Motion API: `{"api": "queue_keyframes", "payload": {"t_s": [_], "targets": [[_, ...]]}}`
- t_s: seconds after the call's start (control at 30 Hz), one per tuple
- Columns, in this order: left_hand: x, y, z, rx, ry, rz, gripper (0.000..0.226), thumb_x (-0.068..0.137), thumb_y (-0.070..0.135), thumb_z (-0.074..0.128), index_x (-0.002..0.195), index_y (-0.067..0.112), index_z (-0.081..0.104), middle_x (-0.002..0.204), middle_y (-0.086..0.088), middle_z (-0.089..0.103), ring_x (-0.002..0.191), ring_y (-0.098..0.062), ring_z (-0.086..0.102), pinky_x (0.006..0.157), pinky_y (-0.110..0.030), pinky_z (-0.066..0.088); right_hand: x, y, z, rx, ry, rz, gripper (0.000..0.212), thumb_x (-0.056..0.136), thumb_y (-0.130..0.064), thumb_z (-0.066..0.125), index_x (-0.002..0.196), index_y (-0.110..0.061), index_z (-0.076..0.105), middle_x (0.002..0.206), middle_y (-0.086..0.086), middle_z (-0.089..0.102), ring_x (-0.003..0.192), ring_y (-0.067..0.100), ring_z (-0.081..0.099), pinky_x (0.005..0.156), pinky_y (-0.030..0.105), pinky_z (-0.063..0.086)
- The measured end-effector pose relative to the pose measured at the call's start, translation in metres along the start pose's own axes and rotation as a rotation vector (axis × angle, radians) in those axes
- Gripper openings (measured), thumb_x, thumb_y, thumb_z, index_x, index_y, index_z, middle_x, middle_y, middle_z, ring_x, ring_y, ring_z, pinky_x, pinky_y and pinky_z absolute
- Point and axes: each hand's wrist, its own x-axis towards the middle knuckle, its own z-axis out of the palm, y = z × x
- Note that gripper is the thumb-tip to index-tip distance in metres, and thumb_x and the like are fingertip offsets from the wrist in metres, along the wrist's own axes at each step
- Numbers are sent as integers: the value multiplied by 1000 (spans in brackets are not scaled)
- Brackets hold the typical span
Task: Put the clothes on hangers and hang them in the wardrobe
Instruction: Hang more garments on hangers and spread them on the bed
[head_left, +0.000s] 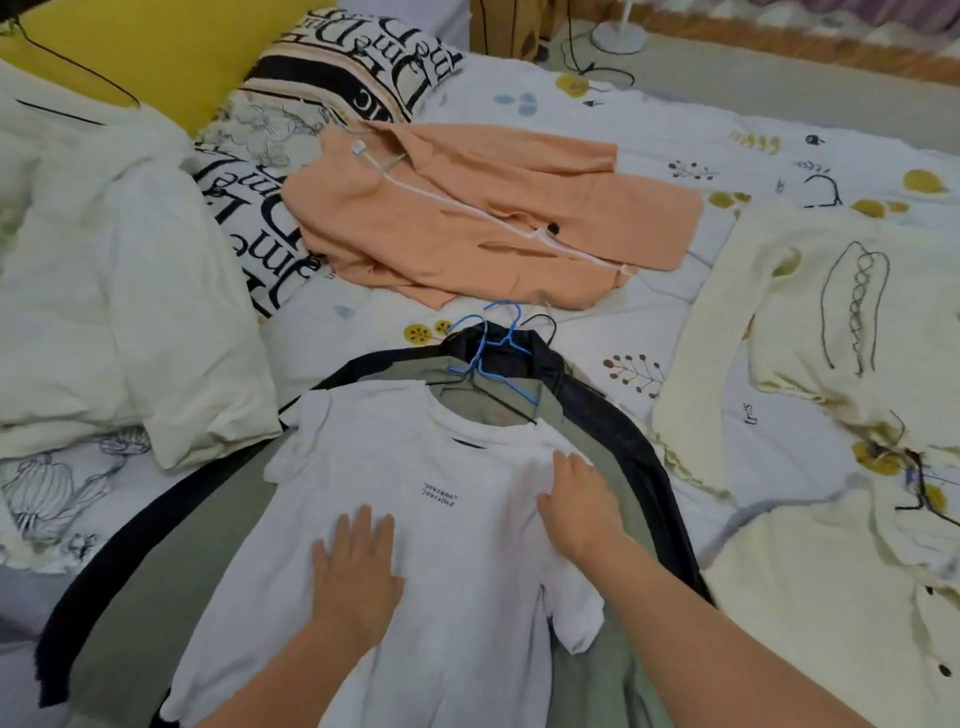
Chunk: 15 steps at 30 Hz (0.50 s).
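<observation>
I had both hands spread flat, left hand (358, 564) and right hand (576, 506), on the white cotton t-shirt (415, 519) topping the hangered stack on the bed (675, 140), so I figured smoothing outward before lifting by the blue wire hangers (491, 345) was smartest.

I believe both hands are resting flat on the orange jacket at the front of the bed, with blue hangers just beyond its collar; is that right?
Not quite. The head view shows the left hand and right hand flat on the white T-shirt, not the orange jacket, which lies farther back. The blue hangers do lie just beyond the T-shirt's collar.
</observation>
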Motion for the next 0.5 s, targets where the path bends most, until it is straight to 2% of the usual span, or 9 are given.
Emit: {"api": "queue_keyframes", "payload": {"t_s": [0.03,0.1,0.2,0.27,0.3,0.33,0.4,0.43,0.5], "targets": [[9,-10,9,-2,7,23,77,75,48,63,139,13,39,148,-14,30,133,-40,31,113,-49,3,11,-6,4,1,22,23,60,99,-29,37,149,-11,10,155,8,16,142,25,19,114,39,23],[21,-26,33,39,-32,135,72,67,58,49,125,16,47,133,-12,52,127,-39,33,114,-45,-7,32,-13,14,-9,85,60,62,97,-27,40,148,-11,11,155,6,16,142,23,18,114,42,21],[32,-36,62,58,-87,224,72,69,61,32,127,21,44,133,-4,44,143,-31,4,114,-44,-10,56,-17,25,-73,123,125,62,94,-29,44,146,-12,15,149,5,27,138,23,25,112,46,21],[31,-34,58,63,-130,230,75,70,63,30,128,21,50,134,-10,49,144,-31,5,113,-43,-12,65,-21,26,-95,92,187,57,92,-30,48,140,-11,25,140,9,38,131,26,34,108,45,26],[30,-31,50,62,-190,210,78,71,64,27,132,21,50,139,-14,46,143,-31,8,111,-43,-17,67,-24,23,-89,84,208,50,90,-30,51,132,-11,32,134,10,43,126,28,39,104,42,30],[29,-31,44,34,-243,179,83,74,65,21,142,19,36,150,-15,30,144,-30,2,108,-43,-25,67,-26,19,-81,86,214,42,89,-30,54,123,-11,38,127,11,48,120,29,44,99,40,34],[33,-29,32,61,-228,128,77,88,61,18,148,20,-6,154,-6,-19,142,-29,-19,107,-48,-24,59,-30,10,-57,122,201,32,87,-30,57,109,-12,43,116,10,55,111,29,51,90,37,38],[33,-27,23,53,-284,108,71,94,54,23,148,21,-11,153,-4,-25,142,-30,-20,110,-50,-16,51,-31,5,-52,155,185,25,87,-29,57,101,-13,45,110,9,58,106,29,53,85,36,38],[29,-22,1,26,-238,113,61,98,38,30,149,22,3,157,-4,-12,144,-28,-7,114,-52,-5,30,-32,-2,-59,225,156,20,88,-24,54,77,-16,39,98,6,63,91,29,57,74,33,33]]}}
